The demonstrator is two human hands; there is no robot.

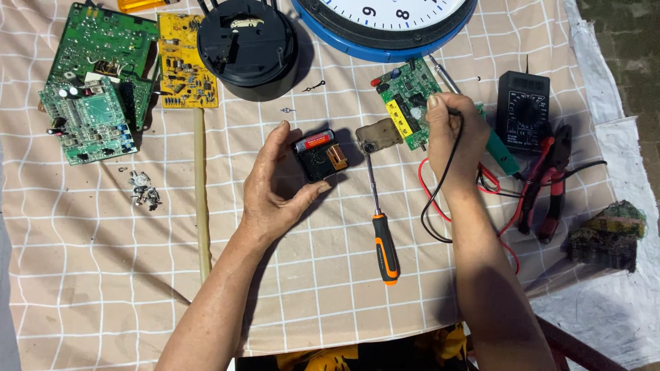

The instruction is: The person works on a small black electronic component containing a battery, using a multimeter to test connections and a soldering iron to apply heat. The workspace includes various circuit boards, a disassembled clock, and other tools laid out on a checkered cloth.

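My left hand (275, 185) cups a small black clock movement (322, 159) on the checked cloth; a red battery sits in its top and a copper coil shows at its right. My right hand (450, 130) pinches a black test lead wire (440, 185) over a small green circuit board (409, 99). A red lead (505, 227) loops beside that wrist. An orange-handled screwdriver (381, 230) lies between my hands, its tip near a brown plate (378, 134).
A black multimeter (524, 110) and red-handled pliers (550, 182) lie at the right. Green boards (93, 89) and a yellow board (185, 65) are at the top left, by a round black housing (247, 48). A blue-rimmed wall clock (385, 24) is at the top. Small screws (143, 189) lie left.
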